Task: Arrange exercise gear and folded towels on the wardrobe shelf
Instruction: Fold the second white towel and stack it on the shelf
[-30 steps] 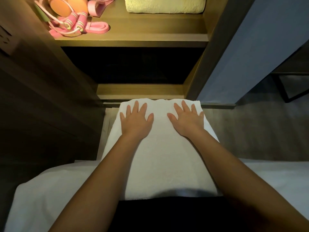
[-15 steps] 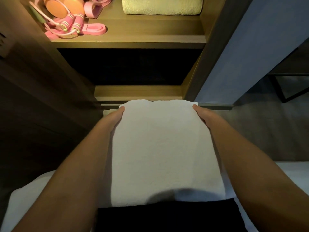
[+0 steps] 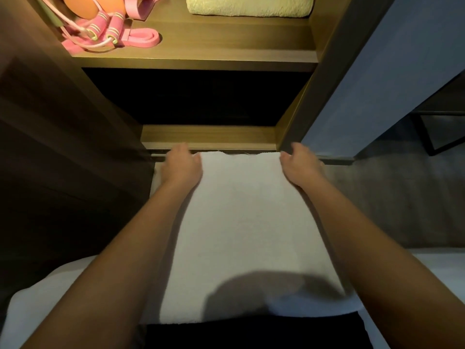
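White towel (image 3: pixel 241 222) lies flat on white bedding (image 3: pixel 37 306), and both hands grip its far corners. The left hand (image 3: pixel 181 167) curls its fingers over the left corner, and the right hand (image 3: pixel 300 167) pinches the right one. Beyond the fingers, the wardrobe shelf (image 3: pixel 226 46) holds a pale green towel (image 3: pixel 249 6), a pink skipping rope (image 3: pixel 116 23) and a pink band (image 3: pixel 143 37).

Flat white towel (image 3: pixel 241 222), shelved gear (image 3: pixel 108 31)

No text, label or number is legible anywhere
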The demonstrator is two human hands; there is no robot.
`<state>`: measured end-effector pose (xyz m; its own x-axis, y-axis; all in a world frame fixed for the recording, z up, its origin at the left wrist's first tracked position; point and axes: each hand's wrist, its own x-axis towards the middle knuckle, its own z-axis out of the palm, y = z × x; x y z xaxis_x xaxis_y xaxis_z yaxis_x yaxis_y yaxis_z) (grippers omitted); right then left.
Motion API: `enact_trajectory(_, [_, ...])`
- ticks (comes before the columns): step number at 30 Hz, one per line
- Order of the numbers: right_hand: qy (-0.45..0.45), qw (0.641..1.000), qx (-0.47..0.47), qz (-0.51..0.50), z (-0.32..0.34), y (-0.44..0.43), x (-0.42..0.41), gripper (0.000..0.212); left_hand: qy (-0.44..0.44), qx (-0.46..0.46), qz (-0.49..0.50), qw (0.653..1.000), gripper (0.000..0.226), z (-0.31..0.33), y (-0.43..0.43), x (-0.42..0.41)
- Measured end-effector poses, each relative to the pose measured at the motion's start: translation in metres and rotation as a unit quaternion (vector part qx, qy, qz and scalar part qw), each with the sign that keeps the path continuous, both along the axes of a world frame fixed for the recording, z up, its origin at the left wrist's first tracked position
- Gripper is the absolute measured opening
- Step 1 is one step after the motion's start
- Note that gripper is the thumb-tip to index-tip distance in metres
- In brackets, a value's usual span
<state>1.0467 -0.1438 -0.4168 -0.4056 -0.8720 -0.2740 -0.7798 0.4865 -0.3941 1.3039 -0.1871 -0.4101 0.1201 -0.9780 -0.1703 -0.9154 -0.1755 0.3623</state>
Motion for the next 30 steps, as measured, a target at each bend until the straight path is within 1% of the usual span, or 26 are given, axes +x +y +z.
enact_trajectory(1, [0.015,0.997,-0.013,0.075,0.000,-0.002,0.013,0.048,0.007,-0.029,-0.063,0.998,0.039,0.003,0.003,-0.016])
enact_trajectory(3, [0.038,0.979,0.014,0.200,-0.004,-0.002,0.037,0.048,-0.001,-0.038,-0.185,0.982,0.037,0.001,0.016,-0.045])
enact_trajectory(5, [0.064,0.964,0.072,0.248,-0.011,0.001,0.042,0.052,-0.049,-0.004,-0.255,0.966,0.040,-0.006,0.028,-0.054])
enact_trajectory(6, [0.066,0.963,0.090,0.246,-0.014,0.001,0.038,0.053,-0.062,0.014,-0.259,0.964,0.043,-0.009,0.029,-0.051])
enact_trajectory(9, [0.051,0.968,0.122,0.213,-0.015,0.004,0.022,0.056,-0.055,0.065,-0.235,0.968,0.048,-0.011,0.024,-0.036])
enact_trajectory(12, [0.005,0.976,0.134,0.170,-0.014,0.009,0.014,0.059,-0.031,0.086,-0.205,0.974,0.052,-0.012,0.026,-0.025])
enact_trajectory(16, [-0.045,0.984,0.134,0.108,-0.011,0.021,0.003,0.064,0.026,0.094,-0.134,0.986,0.056,-0.015,0.042,-0.008])
enact_trajectory(18, [-0.043,0.985,0.143,0.089,-0.007,0.027,0.001,0.065,0.055,0.128,-0.075,0.987,0.058,-0.012,0.048,0.004])
enact_trajectory(19, [-0.034,0.986,0.142,0.081,-0.003,0.030,0.000,0.066,0.043,0.131,-0.059,0.989,0.058,-0.008,0.051,0.011])
enact_trajectory(20, [-0.019,0.988,0.133,0.078,0.001,0.034,0.003,0.068,0.012,0.111,-0.063,0.992,0.058,-0.003,0.055,0.014])
enact_trajectory(21, [-0.002,0.990,0.112,0.087,0.006,0.040,0.008,0.069,-0.010,0.071,-0.087,0.994,0.057,0.002,0.062,0.014])
enact_trajectory(22, [0.018,0.990,0.078,0.112,0.009,0.048,0.016,0.069,-0.005,0.023,-0.122,0.992,0.056,0.008,0.070,0.010])
enact_trajectory(23, [0.033,0.987,0.042,0.154,0.012,0.058,0.028,0.069,0.013,-0.004,-0.167,0.986,0.056,0.014,0.081,0.003])
enact_trajectory(24, [0.045,0.978,0.016,0.205,0.014,0.071,0.042,0.068,0.022,-0.007,-0.214,0.977,0.057,0.018,0.094,-0.006])
enact_trajectory(25, [0.058,0.965,0.006,0.255,0.015,0.084,0.054,0.069,0.010,-0.001,-0.256,0.967,0.058,0.019,0.109,-0.013])
enact_trajectory(27, [0.101,0.943,0.024,0.315,0.017,0.102,0.064,0.073,-0.057,0.014,-0.304,0.951,0.059,0.017,0.129,-0.020])
enact_trajectory(28, [0.118,0.939,0.036,0.321,0.017,0.106,0.063,0.074,-0.077,0.019,-0.306,0.949,0.060,0.017,0.131,-0.017])
enact_trajectory(30, [0.122,0.944,0.048,0.304,0.018,0.110,0.054,0.074,-0.086,0.033,-0.296,0.951,0.062,0.017,0.132,-0.009])
